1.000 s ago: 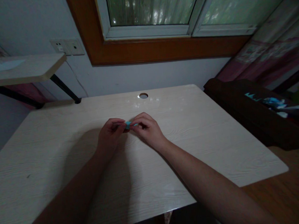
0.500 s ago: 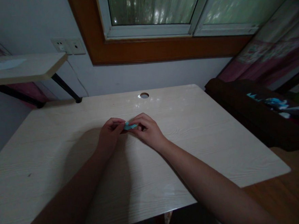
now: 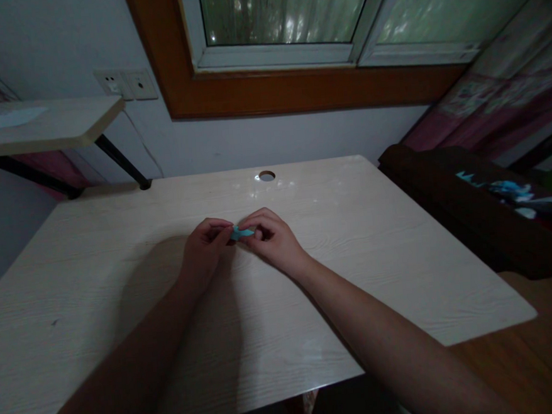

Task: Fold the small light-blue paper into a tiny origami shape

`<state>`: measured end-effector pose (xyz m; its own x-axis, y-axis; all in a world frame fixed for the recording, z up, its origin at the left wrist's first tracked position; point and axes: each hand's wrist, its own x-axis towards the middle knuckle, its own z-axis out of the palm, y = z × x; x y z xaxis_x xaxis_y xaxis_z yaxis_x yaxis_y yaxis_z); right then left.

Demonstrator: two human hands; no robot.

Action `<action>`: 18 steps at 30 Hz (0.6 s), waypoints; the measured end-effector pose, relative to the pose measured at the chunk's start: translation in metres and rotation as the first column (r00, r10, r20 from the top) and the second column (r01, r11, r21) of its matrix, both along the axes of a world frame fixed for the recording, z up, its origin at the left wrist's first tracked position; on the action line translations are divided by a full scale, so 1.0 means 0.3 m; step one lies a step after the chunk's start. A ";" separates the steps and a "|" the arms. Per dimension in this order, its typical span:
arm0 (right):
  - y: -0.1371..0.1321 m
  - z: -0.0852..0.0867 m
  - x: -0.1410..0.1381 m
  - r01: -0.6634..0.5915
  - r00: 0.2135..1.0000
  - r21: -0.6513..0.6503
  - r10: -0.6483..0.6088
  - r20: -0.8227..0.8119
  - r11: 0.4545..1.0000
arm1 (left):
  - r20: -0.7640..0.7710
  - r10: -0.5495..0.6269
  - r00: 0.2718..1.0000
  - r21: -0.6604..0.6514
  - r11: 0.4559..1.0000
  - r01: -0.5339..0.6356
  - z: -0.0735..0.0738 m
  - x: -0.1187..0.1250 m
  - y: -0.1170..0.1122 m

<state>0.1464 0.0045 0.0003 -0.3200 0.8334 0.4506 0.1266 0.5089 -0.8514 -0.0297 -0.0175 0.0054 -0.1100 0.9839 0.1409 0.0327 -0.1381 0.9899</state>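
A small light-blue piece (image 3: 241, 233), which looks like folded paper, is held just over the table between my two hands. My left hand (image 3: 206, 242) pinches its left end between thumb and forefinger. On the other side, my right hand (image 3: 269, 234) grips the right end with thumb and fingertips. Fingers cover parts of the piece, so its full shape cannot be made out.
The pale wooden table (image 3: 346, 259) has a round cable hole (image 3: 267, 176) near its back edge. A raised shelf (image 3: 53, 128) on black legs stands at the back left. Dark wooden furniture (image 3: 446, 207) with blue items on it is beyond the right edge.
Both hands keep their pinch on the light-blue piece. The piece has shifted very slightly to the right and looks a little differently angled.
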 end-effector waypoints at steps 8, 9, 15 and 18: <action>-0.005 -0.001 -0.001 -0.039 0.999 0.020 0.039 -0.005 0.999 | 0.070 -0.006 0.998 -0.035 0.999 0.009 -0.004 -0.001 0.004; -0.005 -0.001 -0.001 -0.040 0.999 0.023 0.040 -0.004 0.999 | 0.079 -0.012 0.997 -0.036 0.999 0.015 -0.004 0.000 0.003; -0.003 -0.002 0.003 -0.033 0.999 0.029 0.032 0.024 0.999 | 0.070 -0.031 0.997 -0.028 0.999 0.033 -0.008 -0.001 0.003; -0.004 0.003 0.003 -0.024 1.000 0.043 0.024 0.007 0.999 | 0.027 -0.034 0.999 -0.009 0.999 0.034 -0.010 -0.002 0.002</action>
<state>0.1474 0.0034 0.0013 -0.3424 0.8054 0.4839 0.1194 0.5481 -0.8278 -0.0302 -0.0168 0.0025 -0.0802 0.9885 0.1285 0.0017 -0.1288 0.9917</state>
